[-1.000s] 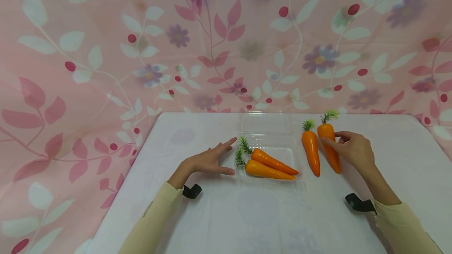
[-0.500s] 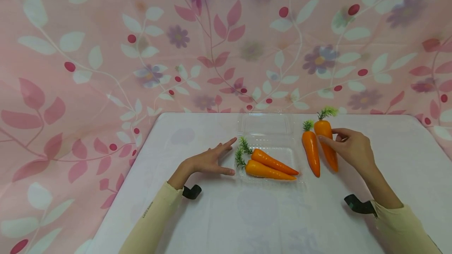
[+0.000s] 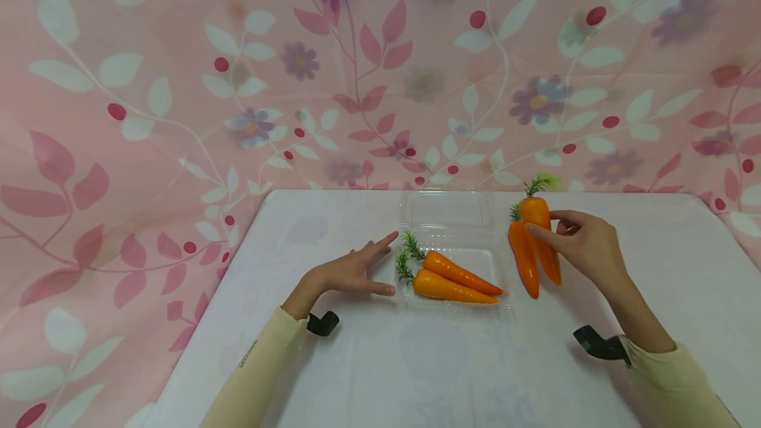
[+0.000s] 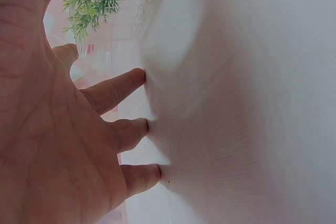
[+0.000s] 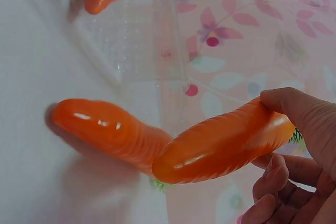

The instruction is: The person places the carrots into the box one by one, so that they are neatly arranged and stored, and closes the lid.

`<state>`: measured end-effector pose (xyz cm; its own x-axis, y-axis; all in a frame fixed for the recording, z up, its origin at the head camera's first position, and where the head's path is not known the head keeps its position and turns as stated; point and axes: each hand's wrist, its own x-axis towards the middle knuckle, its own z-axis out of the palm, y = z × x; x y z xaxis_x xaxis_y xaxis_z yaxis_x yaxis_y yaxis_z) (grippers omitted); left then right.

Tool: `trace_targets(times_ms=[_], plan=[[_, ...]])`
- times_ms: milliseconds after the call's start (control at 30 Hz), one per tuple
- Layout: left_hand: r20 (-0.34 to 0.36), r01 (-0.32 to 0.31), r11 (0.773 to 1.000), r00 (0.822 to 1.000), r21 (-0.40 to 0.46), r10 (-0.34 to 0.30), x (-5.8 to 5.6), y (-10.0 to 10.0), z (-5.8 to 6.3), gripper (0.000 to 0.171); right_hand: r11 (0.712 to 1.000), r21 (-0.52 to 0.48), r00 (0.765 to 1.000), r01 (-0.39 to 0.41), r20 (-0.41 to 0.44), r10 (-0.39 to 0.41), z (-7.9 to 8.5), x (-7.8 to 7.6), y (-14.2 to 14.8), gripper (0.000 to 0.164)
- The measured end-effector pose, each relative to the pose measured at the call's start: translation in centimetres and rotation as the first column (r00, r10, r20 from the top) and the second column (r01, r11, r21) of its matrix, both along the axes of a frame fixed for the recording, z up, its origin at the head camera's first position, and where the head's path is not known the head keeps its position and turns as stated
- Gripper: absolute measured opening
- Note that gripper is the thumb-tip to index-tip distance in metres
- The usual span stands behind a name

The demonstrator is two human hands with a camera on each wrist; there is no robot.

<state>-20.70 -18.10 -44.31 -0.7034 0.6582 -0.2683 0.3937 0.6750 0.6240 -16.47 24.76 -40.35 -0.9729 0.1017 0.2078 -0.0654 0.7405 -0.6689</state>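
your left hand [image 3: 351, 272] points rightward, fingers [image 4: 116, 92] spread, thumb nearest; at right, your right hand [image 3: 585, 243] pinches between thumb and forefinger.

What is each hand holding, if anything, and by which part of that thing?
The right hand pinches a glossy, tapered, plastic-looking orange carrot by its thick upper part, near the green leaves. The left hand holds nothing.

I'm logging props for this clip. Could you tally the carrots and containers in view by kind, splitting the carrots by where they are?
Held carrot, in the right hand: 1
Loose carrot, on the table: 1
Boxed carrots, side by side in the container: 2
Clear container, lid open: 1
Total: 5, of which 4 are carrots
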Motion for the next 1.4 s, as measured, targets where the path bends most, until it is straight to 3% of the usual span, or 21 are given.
trace_targets(times_ms=[800, 1400], plan=[[-0.006, -0.002, 1.000, 1.000, -0.006, 0.002, -0.1, 0.0, -0.1, 0.108, 0.995, -0.050, 0.996, -0.081, 0.025, 0.083, 1.2, -0.4, -2.7, 0.058], [-0.018, -0.003, 1.000, 1.000, -0.004, 0.003, -0.1, 0.0, -0.4, 0.108, 0.977, -0.144, 0.983, -0.156, 0.070, 0.167, 1.8, -1.0, -5.3, 0.062]])
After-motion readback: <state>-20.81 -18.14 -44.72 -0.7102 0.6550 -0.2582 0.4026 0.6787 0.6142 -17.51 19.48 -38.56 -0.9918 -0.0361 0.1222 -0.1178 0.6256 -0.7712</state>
